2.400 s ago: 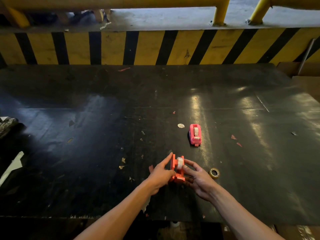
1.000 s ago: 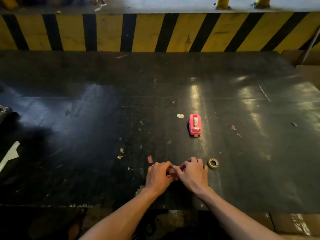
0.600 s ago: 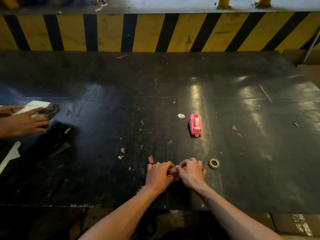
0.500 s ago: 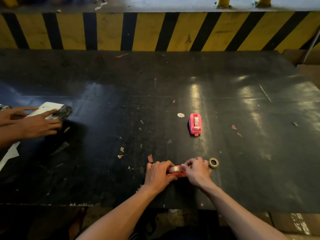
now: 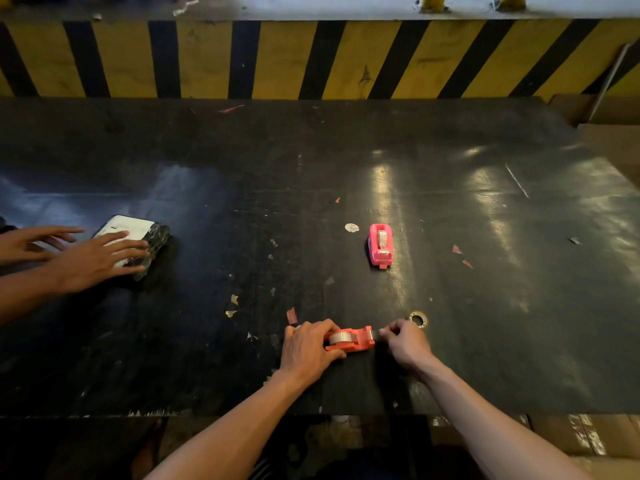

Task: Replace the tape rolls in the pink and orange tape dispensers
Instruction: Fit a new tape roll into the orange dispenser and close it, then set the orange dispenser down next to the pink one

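The orange tape dispenser [image 5: 353, 339] lies on its side on the black table [image 5: 485, 306] near the front edge, with a clear tape roll [image 5: 339, 337] seated in it. My left hand [image 5: 308, 348] grips its left end. My right hand [image 5: 403, 342] pinches at its right end, by the cutter; whether a tape end is between the fingers is too small to tell. The pink tape dispenser [image 5: 380, 244] stands farther back, upright, with a roll inside. A used tape core [image 5: 418, 319] lies just beyond my right hand.
Another person's hands [image 5: 93, 258] press on a white and dark packet [image 5: 138, 240] at the table's left. Small paper and tape scraps [image 5: 232, 306] litter the middle. A yellow and black striped barrier [image 5: 311, 60] runs along the back. Cardboard boxes [image 5: 616, 140] stand at the right.
The orange dispenser went from upright in my hands to lying flat on the table. My right hand slid right, to its cutter end. Another person's hands and a packet came in at the left.
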A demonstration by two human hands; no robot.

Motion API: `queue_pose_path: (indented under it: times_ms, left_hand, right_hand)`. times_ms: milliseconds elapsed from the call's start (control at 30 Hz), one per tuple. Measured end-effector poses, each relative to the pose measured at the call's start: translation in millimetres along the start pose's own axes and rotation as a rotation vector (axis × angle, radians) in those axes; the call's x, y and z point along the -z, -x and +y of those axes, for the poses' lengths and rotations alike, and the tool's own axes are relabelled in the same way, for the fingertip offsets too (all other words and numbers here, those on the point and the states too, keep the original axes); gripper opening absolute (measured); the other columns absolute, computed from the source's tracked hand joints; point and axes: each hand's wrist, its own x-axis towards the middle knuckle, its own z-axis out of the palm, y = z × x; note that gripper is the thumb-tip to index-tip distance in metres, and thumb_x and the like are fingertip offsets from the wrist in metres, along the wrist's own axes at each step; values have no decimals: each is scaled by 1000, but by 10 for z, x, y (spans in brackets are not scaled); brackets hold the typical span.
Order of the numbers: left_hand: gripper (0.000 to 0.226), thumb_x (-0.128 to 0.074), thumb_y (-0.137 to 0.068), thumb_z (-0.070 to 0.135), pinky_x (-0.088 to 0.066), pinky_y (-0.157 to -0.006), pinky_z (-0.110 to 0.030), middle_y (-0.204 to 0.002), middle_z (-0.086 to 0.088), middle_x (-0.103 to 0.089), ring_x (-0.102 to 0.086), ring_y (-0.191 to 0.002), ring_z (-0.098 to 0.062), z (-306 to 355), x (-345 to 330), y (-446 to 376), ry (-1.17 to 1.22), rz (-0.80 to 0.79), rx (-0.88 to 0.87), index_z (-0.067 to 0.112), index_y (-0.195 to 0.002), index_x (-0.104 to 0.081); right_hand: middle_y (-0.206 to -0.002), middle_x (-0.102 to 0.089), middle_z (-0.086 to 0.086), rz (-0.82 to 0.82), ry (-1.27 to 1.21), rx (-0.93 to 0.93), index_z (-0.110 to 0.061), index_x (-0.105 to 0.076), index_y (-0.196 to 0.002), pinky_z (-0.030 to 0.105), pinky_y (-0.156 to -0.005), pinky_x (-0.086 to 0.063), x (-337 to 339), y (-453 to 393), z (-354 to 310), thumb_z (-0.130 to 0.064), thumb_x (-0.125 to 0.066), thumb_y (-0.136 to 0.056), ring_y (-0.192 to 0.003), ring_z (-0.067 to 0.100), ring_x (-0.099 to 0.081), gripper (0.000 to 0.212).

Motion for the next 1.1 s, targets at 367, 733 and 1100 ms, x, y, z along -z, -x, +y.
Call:
queue_pose_path:
  times_ms: [367,733,1100]
  left_hand:
    - [43,-77,-80,50,-36,-99,-39,-116,12,-69,-60,-109,-10,0,6,-19,-28,-18,-8,39,-117,-59]
    - [59,-40,-103,41,-16,-125,-47,-168,3,-18,-8,-155,-14,-533,165,81,-56,165,62,27,-158,-23]
    - [62,-23,-105,48,-3,-125,-53,-170,-1,-1,4,-156,-23,-949,69,-86,-270,111,319,26,-160,-7]
  right_hand:
    - [-82,-68,3,-73,-5,78,-14,-73,-95,29,-72,-47,-153,-6,74,-12,-60,-93,-77,19,-61,14]
    - [-146,-41,-3,-318,499,587,-34,-20,-152,34,-114,-33,-243,-40,101,-34,-69,-80,-133,17,-38,87]
    - [-98,-60,9,59,189,312,-13,-58,-99,34,-74,-42,-473,-410,-430,-36,-72,-77,-94,31,-60,35]
